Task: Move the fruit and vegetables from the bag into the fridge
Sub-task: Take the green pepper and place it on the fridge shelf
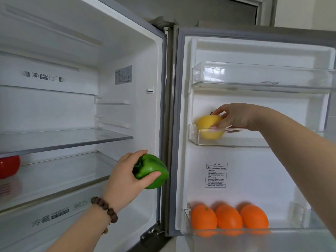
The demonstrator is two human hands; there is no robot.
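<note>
Left hand (125, 179) raised at the open fridge (116, 51) mouth, palm away, fingers (152, 176) curled round 1 green bell pepper (151, 170). Bead bracelet (105, 209) on that wrist. Right hand (236, 116) reaches across to the middle door bin (227, 140), fingers wrapped on 1 yellow apple (209, 127) sitting in it. Below those fingers: 3 oranges (229, 217) in the bottom door bin. 1 red fruit (9, 166) on a shelf, far left. Back panel reads "DEO".
</note>
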